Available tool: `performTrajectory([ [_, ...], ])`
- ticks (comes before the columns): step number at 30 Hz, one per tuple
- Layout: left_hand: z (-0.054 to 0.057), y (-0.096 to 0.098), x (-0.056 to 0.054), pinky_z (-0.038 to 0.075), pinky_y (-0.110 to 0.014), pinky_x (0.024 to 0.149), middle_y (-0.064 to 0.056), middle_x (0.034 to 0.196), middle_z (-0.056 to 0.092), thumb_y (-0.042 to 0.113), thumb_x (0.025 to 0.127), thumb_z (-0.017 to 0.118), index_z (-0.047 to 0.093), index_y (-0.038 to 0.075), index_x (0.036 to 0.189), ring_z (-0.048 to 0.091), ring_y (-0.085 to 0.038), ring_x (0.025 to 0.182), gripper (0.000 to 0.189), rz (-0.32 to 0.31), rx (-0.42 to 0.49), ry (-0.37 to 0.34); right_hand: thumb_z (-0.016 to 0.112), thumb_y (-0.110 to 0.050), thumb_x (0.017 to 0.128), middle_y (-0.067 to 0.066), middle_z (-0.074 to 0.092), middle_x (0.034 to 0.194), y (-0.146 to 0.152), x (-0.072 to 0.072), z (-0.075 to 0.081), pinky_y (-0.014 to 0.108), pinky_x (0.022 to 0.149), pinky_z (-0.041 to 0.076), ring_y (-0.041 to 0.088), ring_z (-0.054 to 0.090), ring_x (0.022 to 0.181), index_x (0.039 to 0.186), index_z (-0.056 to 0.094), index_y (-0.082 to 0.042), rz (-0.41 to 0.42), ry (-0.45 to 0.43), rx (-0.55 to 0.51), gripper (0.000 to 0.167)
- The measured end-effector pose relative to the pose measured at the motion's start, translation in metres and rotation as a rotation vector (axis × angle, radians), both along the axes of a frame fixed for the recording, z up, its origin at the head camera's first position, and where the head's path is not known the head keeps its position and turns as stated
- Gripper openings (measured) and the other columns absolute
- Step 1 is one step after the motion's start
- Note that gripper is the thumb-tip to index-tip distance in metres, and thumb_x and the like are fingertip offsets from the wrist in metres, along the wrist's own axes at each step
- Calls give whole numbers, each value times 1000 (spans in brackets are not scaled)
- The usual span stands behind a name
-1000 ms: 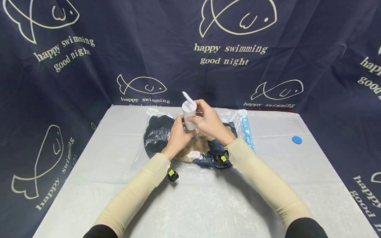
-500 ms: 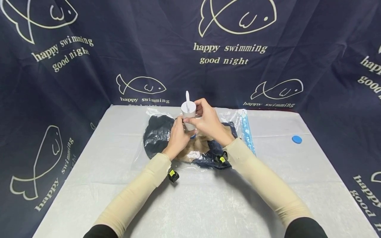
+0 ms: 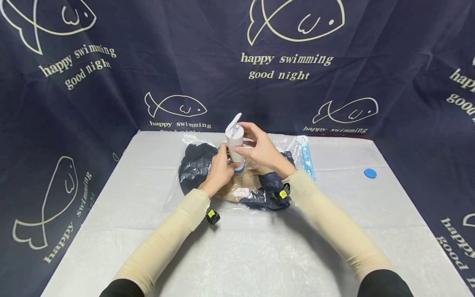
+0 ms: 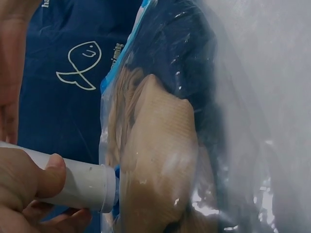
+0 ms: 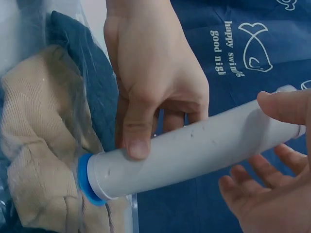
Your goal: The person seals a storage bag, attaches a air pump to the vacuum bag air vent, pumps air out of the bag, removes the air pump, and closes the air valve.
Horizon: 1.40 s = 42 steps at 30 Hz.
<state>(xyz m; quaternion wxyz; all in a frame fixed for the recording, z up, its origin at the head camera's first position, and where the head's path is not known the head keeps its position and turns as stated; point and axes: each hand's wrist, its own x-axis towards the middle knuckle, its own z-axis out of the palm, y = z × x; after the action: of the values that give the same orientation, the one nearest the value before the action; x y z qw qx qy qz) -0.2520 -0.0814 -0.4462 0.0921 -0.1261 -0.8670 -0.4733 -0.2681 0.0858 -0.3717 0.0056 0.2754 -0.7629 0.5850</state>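
A white hand pump [image 3: 235,148] stands upright over the clear vacuum storage bag [image 3: 200,167], its flat handle [image 3: 234,122] leaning up to the right. Its lower end meets the bag's blue valve ring [image 5: 87,178]. My left hand [image 3: 221,168] grips the pump low down, thumb [image 4: 53,177] pressed along its barrel. Higher up, my right hand [image 3: 259,145] holds the barrel between thumb and fingers, seen at the right of the right wrist view. Inside the bag lie tan ribbed cloth [image 4: 158,136] and dark clothing [image 3: 196,165].
A round blue cap [image 3: 370,173] lies on the white-covered table [image 3: 259,255] at the right. The bag's blue zip edge [image 3: 306,159] faces right. Dark fish-print curtains [image 3: 230,90] enclose the table at the back and sides.
The pump's handle has swung from leaning left, through upright, to leaning right as the barrel turned. My left hand shifted slightly left and down, and more of the blue ring shows.
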Motion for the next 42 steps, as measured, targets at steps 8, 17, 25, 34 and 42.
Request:
performTrajectory([
  [8,2,-2,-1,55,-45,104,-24,132,65,-1,90,74,46,1,132,66,-38,123,50,-33,-57,-5,69,12,89,28,53,145,2,-3,2,50,116,44,41,53,137,151,38,6,91,-24,-18,70],
  [17,4,-2,-2,54,-45,106,-23,135,61,-2,88,72,44,1,140,63,-38,126,59,-42,-66,-55,74,5,90,23,64,134,2,-6,1,42,102,55,36,66,121,138,55,4,60,-37,29,52],
  [25,0,-2,2,55,-46,100,-23,132,58,9,84,80,44,0,144,63,-37,119,70,-3,-6,-6,80,1,87,19,68,125,-1,-4,-2,37,96,57,30,69,112,132,60,1,-18,4,35,49],
  [34,-6,5,5,53,-47,100,-22,133,55,23,85,85,43,2,144,61,-37,120,75,71,45,-23,83,-3,84,17,67,126,-7,1,-4,44,99,57,34,70,112,131,59,-1,-115,22,26,53],
  [42,-10,9,6,52,-48,97,-21,125,57,26,88,82,48,2,137,60,-36,115,64,111,29,-51,85,-5,83,19,69,123,-13,7,-4,43,99,58,34,70,113,132,58,-2,-164,7,28,55],
])
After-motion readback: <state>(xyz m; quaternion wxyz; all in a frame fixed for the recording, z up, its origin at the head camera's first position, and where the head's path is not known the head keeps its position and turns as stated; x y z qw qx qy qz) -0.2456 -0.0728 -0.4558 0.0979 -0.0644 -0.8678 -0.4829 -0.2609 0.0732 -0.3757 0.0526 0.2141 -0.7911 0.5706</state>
